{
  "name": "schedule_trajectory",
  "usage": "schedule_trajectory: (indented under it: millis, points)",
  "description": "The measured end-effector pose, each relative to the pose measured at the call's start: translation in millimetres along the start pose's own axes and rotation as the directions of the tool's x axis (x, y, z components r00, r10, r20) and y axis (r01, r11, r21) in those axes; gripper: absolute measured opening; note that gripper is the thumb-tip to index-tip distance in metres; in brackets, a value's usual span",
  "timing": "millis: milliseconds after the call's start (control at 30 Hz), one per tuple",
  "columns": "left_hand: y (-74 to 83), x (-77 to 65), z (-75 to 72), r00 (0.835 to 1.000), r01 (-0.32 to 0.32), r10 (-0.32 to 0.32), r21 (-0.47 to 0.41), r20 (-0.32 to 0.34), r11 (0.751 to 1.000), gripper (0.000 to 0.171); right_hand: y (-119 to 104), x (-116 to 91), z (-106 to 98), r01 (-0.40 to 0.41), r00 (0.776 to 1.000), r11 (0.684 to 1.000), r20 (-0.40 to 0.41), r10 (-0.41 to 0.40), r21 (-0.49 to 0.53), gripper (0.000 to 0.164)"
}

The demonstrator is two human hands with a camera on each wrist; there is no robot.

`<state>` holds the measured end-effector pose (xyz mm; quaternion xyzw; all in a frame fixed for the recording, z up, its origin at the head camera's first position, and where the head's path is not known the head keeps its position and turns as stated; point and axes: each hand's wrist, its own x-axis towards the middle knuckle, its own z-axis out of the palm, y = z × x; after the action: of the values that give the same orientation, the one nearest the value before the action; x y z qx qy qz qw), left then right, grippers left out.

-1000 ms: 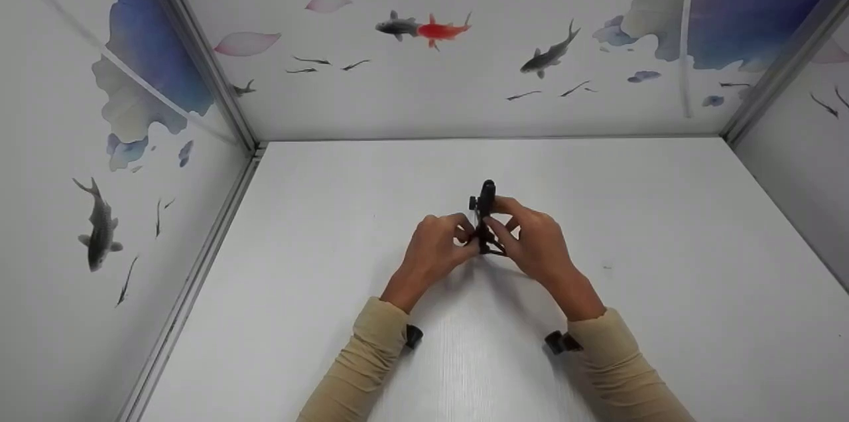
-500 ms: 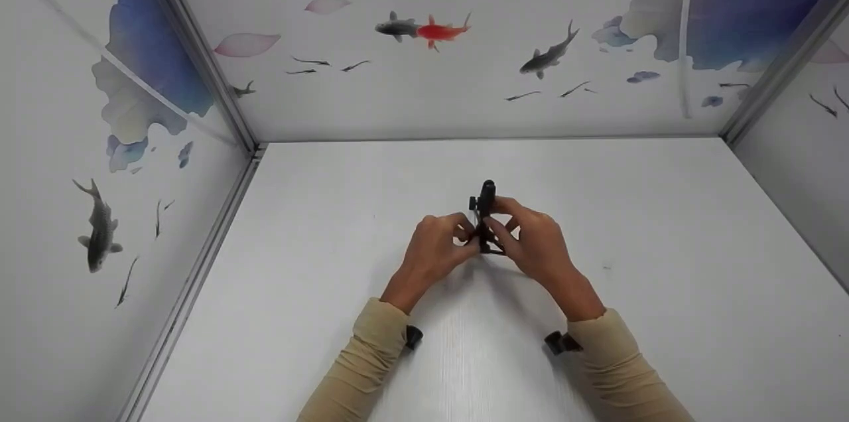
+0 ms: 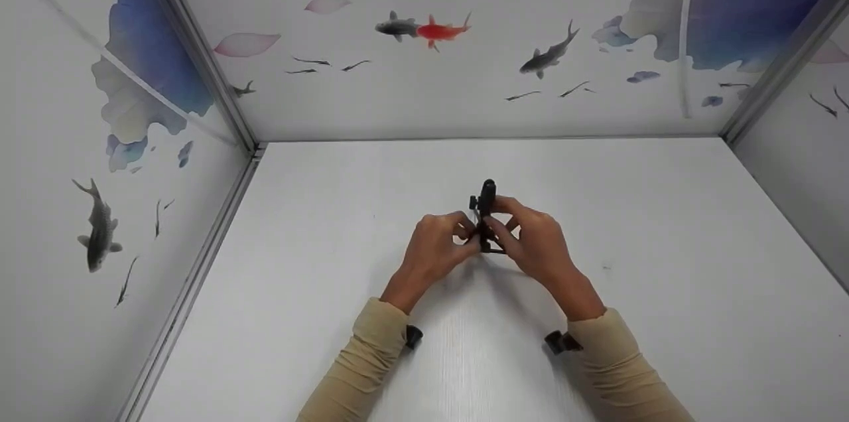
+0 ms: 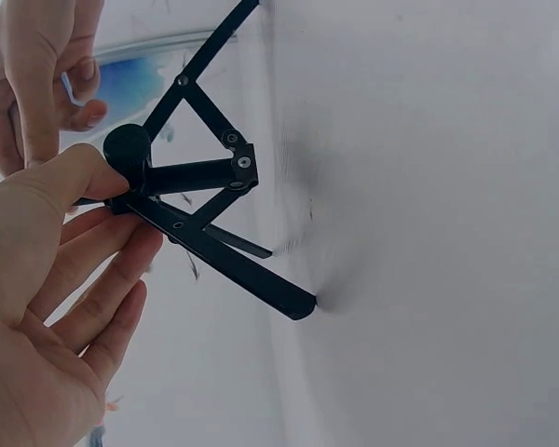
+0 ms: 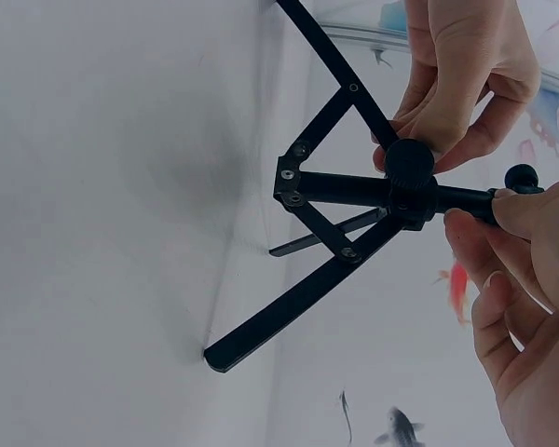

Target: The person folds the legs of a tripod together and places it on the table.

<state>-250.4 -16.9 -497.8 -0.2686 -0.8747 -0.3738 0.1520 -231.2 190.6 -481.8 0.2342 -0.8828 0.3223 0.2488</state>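
A small black tripod [image 3: 487,195] stands upright at the middle of the white table, its flat legs spread and their ends right at the tabletop. My left hand [image 3: 434,246] pinches it between thumb and fingers near the round knob [image 4: 128,144] at the collar where the legs meet. Higher up, my right hand [image 3: 540,243] holds the thin centre column [image 5: 461,199] between thumb and fingers. A second, smaller knob [image 5: 521,177] sticks out near the column's top. Hinged struts [image 5: 319,121] join the legs to the lower end of the tube [image 5: 340,189].
The white table [image 3: 318,210] is bordered by white panels [image 3: 438,103] printed with fish, petals and blue leaves. Metal rails [image 3: 199,236] run along the left edge and the corners. Black wrist cameras [image 3: 557,342] sit by both beige cuffs.
Both hands stay where they were. Only a very slight shift shows in the tripod's lower legs.
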Motion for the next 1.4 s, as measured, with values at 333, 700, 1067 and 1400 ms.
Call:
schedule_trajectory:
  millis: [333, 700, 1067, 1400]
  points:
    - [-1.7, 0.7, 0.2, 1.0, -0.007, 0.006, -0.02, -0.022, 1.0, 0.006, 0.6, 1.3, 0.4, 0.004, 1.0, 1.0, -0.004, -0.004, 0.007, 0.033]
    - [-0.7, 0.8, 1.3, 1.0, -0.001, 0.0, -0.013, -0.02, 1.0, 0.008, -0.4, 1.0, -0.4, 0.014, 1.0, 1.0, -0.014, -0.013, 0.016, 0.034]
    - [0.9, 0.8, 1.0, 0.999, -0.013, 0.013, -0.008, -0.034, 1.0, 0.007, -1.0, 2.0, -2.2, 0.026, 1.0, 0.999, -0.01, -0.026, 0.024, 0.033]
    - [1.2, 0.9, 2.0, 0.998, -0.033, 0.032, -0.019, -0.058, 0.999, 0.007, -1.2, 1.0, -2.2, 0.008, 1.0, 1.0, 0.0, -0.008, 0.009, 0.034]
